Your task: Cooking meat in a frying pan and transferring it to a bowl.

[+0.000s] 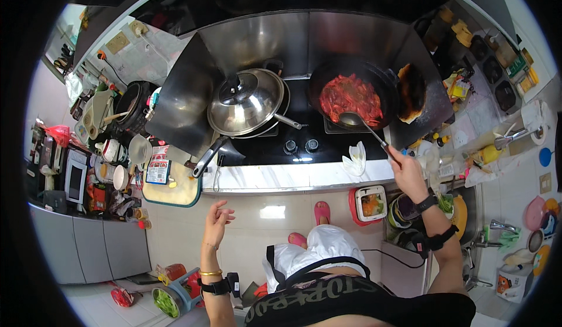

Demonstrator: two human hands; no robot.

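Note:
In my right hand (408, 174) is the handle of a ladle (351, 119), its metal bowl dipped into the front of a black wok (319, 81). Red crayfish-like pieces (350, 96) fill the middle of the wok, which sits on the right side of the black stove (300, 113). My left hand (218, 217) hangs free in front of the counter, fingers loosely apart and nothing in them. Nearest to it is a cutting board (182, 193) with a labelled packet (158, 164) and a cleaver (199, 166) at its corner.
A lidded pan (249, 102) covers the left burner, its handle pointing toward me. White peel-like pieces (355, 159) lie on the counter edge. A bin with food scraps (371, 204) stands on the floor below. Bowls (120, 178) crowd the left counter; a sink tap (502, 226) is at right.

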